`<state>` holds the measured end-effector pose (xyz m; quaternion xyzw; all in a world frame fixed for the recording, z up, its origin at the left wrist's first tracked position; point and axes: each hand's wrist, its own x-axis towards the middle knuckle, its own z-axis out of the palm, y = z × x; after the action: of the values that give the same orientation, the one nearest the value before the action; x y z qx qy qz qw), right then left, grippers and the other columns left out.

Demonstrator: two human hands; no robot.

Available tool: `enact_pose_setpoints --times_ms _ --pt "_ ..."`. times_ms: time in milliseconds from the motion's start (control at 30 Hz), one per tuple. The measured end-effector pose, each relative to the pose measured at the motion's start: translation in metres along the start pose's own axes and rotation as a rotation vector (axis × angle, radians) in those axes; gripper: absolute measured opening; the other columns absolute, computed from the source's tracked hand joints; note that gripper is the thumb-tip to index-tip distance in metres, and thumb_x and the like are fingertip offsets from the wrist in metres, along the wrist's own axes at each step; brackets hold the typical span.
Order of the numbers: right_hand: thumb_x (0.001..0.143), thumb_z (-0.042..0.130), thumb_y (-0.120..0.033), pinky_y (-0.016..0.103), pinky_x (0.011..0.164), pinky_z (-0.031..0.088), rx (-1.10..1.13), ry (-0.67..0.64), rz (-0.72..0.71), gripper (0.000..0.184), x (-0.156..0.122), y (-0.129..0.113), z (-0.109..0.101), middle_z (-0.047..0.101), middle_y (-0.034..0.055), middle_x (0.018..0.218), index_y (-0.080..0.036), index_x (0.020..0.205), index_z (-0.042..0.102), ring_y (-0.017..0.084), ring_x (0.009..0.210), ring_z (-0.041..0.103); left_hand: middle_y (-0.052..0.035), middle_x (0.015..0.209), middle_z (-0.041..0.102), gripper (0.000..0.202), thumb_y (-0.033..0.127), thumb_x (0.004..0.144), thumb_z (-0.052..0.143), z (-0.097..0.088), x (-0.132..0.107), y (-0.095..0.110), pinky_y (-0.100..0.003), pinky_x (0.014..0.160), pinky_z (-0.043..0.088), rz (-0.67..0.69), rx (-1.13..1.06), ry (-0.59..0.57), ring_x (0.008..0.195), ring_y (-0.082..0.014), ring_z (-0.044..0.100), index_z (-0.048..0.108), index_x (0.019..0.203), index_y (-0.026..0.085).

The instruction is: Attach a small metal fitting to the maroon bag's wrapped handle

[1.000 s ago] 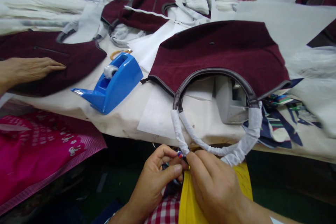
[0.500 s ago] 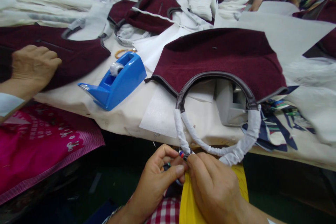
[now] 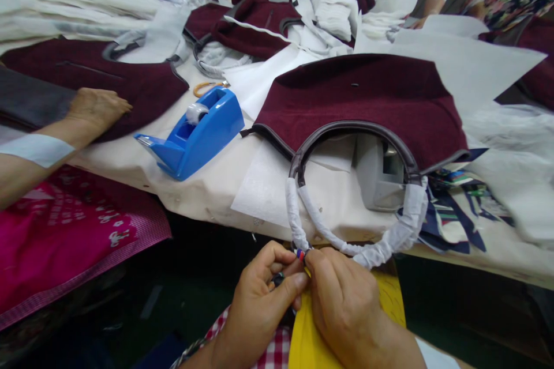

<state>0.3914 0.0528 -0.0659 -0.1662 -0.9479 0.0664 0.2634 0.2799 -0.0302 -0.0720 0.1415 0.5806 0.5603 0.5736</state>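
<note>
A maroon handbag [image 3: 367, 89] with dark piping lies on the table, its handles wrapped in white paper [image 3: 392, 242] and hanging over the front edge towards me. My left hand [image 3: 268, 294] pinches a small dark strip of cloth [image 3: 300, 254] with red and blue on it, at the lower end of the left handle wrapping. Right beside it, my right hand [image 3: 346, 294] is closed at the same spot, its fingertips touching the strip and the handle. Most of the strip is hidden by my fingers. Yellow cloth [image 3: 303, 334] lies beneath my hands.
A blue tape dispenser [image 3: 194, 138] stands left of the bag, near an orange ring [image 3: 208, 87]. Navy patterned cloth strips [image 3: 450, 213] lie at right by a grey dispenser [image 3: 376, 179]. A co-worker's hand [image 3: 97, 108] rests on another maroon bag [image 3: 142, 86]. Other people stand behind.
The co-worker's hand at left has moved right and down over the other bag, with a dark grey panel now showing beside it. My hands stay at the handle, shifted only slightly.
</note>
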Motion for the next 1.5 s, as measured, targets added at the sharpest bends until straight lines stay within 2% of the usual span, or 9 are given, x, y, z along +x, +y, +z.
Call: enact_pose_setpoints --times_ms 133,300,500,700,800,933,1133,1367,1500 --pt "0.086 0.041 -0.008 0.028 0.05 0.037 0.09 -0.04 -0.015 0.013 0.0 0.005 0.003 0.05 0.0053 0.064 -0.01 0.087 0.054 0.017 0.059 0.048 0.0058 0.058 0.053 0.02 0.029 0.073 0.063 0.0 0.002 -0.001 -0.017 0.051 0.037 0.022 -0.059 -0.004 0.05 -0.0042 0.046 0.048 0.076 0.017" --pt "0.087 0.044 -0.007 0.027 0.056 0.038 0.165 -0.026 0.065 0.01 -0.001 0.01 0.013 0.052 0.004 0.066 -0.013 0.086 0.053 0.015 0.063 0.049 0.0056 0.059 0.055 0.021 0.031 0.075 0.061 0.0 0.006 -0.006 -0.017 0.053 0.039 0.021 -0.09 0.093 0.052 -0.0051 0.048 0.05 0.088 0.019" --pt "0.086 0.044 -0.007 0.027 0.054 0.035 0.146 -0.071 0.047 0.01 0.0 0.007 0.023 0.05 0.0028 0.065 -0.014 0.083 0.051 0.014 0.058 0.045 0.0039 0.061 0.059 0.027 0.032 0.073 0.063 0.0 0.007 -0.008 -0.019 0.059 0.047 0.008 -0.088 0.23 0.06 -0.0091 0.057 0.053 0.094 0.017" --pt "0.086 0.044 -0.007 0.027 0.057 0.036 0.173 -0.058 0.03 0.009 0.0 0.007 0.031 0.052 0.0036 0.069 -0.013 0.089 0.051 0.015 0.063 0.048 -0.0013 0.087 0.068 0.031 0.028 0.068 0.068 0.001 0.008 -0.009 -0.02 0.064 0.052 0.034 -0.109 0.358 0.068 -0.0109 0.062 0.056 0.095 0.019" --pt "0.087 0.045 -0.007 0.026 0.058 0.037 0.176 -0.04 0.024 0.009 -0.002 0.008 0.032 0.053 0.0039 0.071 -0.013 0.09 0.05 0.014 0.064 0.049 -0.0021 0.084 0.069 0.03 0.028 0.066 0.07 0.001 0.008 -0.008 -0.02 0.063 0.052 0.031 -0.103 0.383 0.068 -0.0116 0.062 0.06 0.092 0.018" --pt "0.088 0.043 -0.009 0.027 0.056 0.036 0.167 -0.031 0.014 0.008 -0.004 0.01 0.033 0.053 0.0036 0.07 -0.014 0.09 0.05 0.014 0.061 0.047 -0.0012 0.071 0.068 0.032 0.03 0.068 0.068 0.0 0.01 -0.01 -0.019 0.061 0.05 -0.002 -0.12 0.355 0.061 -0.0098 0.059 0.06 0.095 0.016" --pt "0.088 0.043 -0.01 0.027 0.056 0.037 0.121 -0.034 -0.009 0.009 -0.008 0.014 0.04 0.052 0.0033 0.069 -0.014 0.093 0.049 0.015 0.062 0.048 0.0013 0.064 0.062 0.034 0.033 0.072 0.065 -0.004 0.015 -0.019 -0.02 0.062 0.046 -0.052 -0.293 0.249 0.061 -0.0089 0.055 0.055 0.1 0.016" --pt "0.086 0.045 -0.009 0.028 0.054 0.037 0.134 0.001 -0.006 0.008 -0.014 0.016 0.04 0.05 0.0032 0.067 -0.012 0.093 0.049 0.015 0.059 0.046 0.0031 0.061 0.056 0.025 0.031 0.073 0.063 -0.003 0.02 -0.019 -0.018 0.056 0.038 -0.061 -0.297 0.154 0.057 -0.0059 0.047 0.056 0.093 0.018" --pt "0.085 0.048 -0.009 0.028 0.054 0.036 0.147 -0.017 0.033 0.008 -0.014 0.015 0.039 0.05 0.0026 0.067 -0.013 0.092 0.05 0.015 0.059 0.046 0.0043 0.057 0.053 0.024 0.031 0.072 0.063 -0.002 0.022 -0.02 -0.018 0.056 0.037 -0.06 -0.245 0.158 0.055 -0.0062 0.046 0.055 0.091 0.018"
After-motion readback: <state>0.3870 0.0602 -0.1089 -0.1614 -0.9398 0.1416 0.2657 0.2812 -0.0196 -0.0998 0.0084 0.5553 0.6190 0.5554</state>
